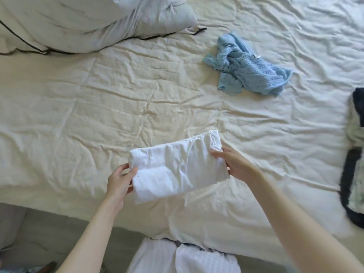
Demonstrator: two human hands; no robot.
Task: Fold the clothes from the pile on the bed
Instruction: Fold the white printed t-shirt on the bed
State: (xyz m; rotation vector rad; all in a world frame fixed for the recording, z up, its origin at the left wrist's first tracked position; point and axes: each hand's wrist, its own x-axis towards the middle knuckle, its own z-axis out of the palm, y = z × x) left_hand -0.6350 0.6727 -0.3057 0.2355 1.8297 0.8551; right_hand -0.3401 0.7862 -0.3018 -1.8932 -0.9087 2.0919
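Note:
A folded white garment (177, 166) is held just above the cream bed sheet (98, 107), near the bed's front edge. My left hand (120, 182) grips its left end, thumb on top. My right hand (234, 164) grips its right end. A crumpled light blue knitted garment (246, 67) lies alone on the sheet, further back and to the right. At the right edge lies a dark and pale garment (354, 154), partly cut off by the frame.
A bunched white duvet with dark piping (69, 24) fills the back left corner. The grey floor (49, 233) shows at the lower left below the bed edge. My white trousers (183, 257) are at the bottom centre.

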